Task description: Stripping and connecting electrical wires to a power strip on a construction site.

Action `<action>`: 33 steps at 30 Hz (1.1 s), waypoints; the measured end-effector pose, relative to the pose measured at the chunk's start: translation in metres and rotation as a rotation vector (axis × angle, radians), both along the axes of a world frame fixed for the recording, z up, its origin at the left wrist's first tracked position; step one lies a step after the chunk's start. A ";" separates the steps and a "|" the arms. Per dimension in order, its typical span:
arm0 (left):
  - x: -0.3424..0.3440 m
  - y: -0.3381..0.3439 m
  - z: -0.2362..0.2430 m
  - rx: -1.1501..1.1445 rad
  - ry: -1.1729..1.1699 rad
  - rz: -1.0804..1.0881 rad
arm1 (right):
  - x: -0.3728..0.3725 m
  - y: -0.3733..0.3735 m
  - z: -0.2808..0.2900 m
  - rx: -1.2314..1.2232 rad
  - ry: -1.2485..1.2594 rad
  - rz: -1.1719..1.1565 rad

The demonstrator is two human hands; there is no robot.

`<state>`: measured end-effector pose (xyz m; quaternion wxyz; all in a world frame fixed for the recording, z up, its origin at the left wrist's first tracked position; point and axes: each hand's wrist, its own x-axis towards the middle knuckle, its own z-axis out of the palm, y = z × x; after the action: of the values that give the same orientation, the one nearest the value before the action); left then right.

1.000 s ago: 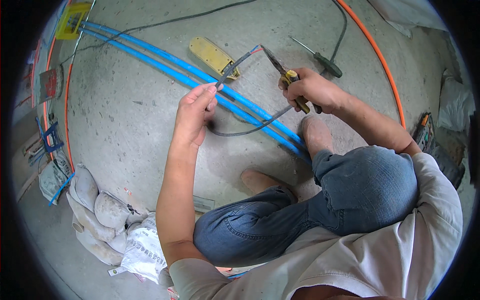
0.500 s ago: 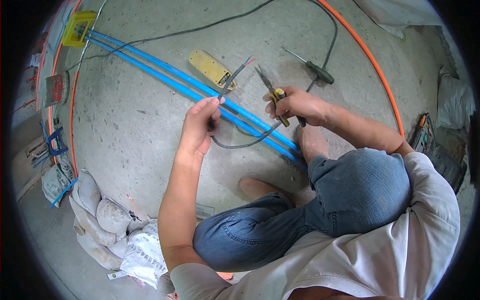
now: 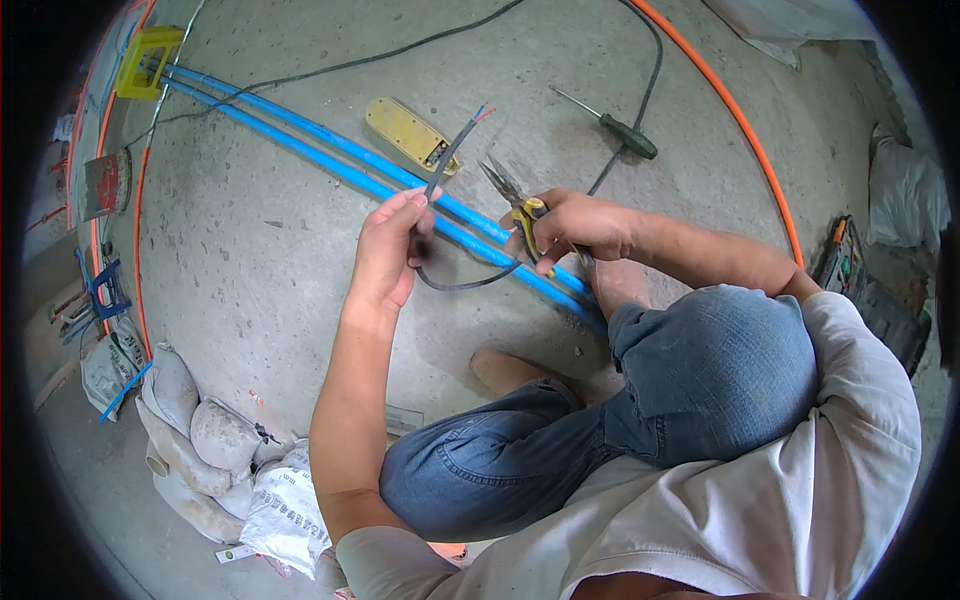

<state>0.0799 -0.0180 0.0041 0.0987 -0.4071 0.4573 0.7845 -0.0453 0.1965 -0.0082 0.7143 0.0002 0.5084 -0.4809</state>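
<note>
And here the dark cable (image 3: 463, 138) is being held up over the floor (image 3: 270, 290), pinched between the thumb and fingers of the left hand (image 3: 390, 240), its cut end raised, its loop hanging beneath. Already, by the look of it, the outer sheath is stripped at the tip: two thin wires (image 3: 486, 114) are exposed, one red, one blue. Neither is yet fastened to anything, so the attaching, if any is meant, seems to be left; whether metal is bared cannot be told at this size. Over on the right, the pliers (image 3: 515, 195) are gripped by their handles in the fingers of the right hand (image 3: 580, 222), the tips slightly parted, nothing caught between them, the wires kept apart from the steel. Now the count: one pair of pliers, one cable end, two wires. On the floor, one yellow casing (image 3: 400, 130) is seen just beyond the left hand, one screwdriver (image 3: 630, 138) lies farther toward the right edge, and two blue pipes (image 3: 300, 140) are laid side by side, running to one yellow frame (image 3: 148, 62) at the floor's far left corner. One orange tube (image 3: 735, 120) is curved along the right.
</note>
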 end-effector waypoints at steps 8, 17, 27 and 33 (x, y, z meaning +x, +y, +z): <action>-0.005 0.011 0.007 0.053 0.065 -0.019 | 0.003 -0.002 -0.002 -0.134 -0.273 -0.119; 0.000 0.008 0.004 0.060 0.076 -0.020 | 0.013 -0.005 -0.016 0.039 -0.057 0.042; 0.000 0.007 0.000 0.012 0.071 -0.062 | 0.012 -0.005 -0.012 0.003 0.244 0.225; 0.001 0.009 -0.001 0.003 0.062 -0.052 | 0.012 -0.007 -0.008 0.059 0.427 0.384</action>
<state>0.0805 -0.0092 0.0034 0.1055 -0.3705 0.4694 0.7945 -0.0335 0.1897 -0.0159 0.6687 -0.1768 0.6518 -0.3111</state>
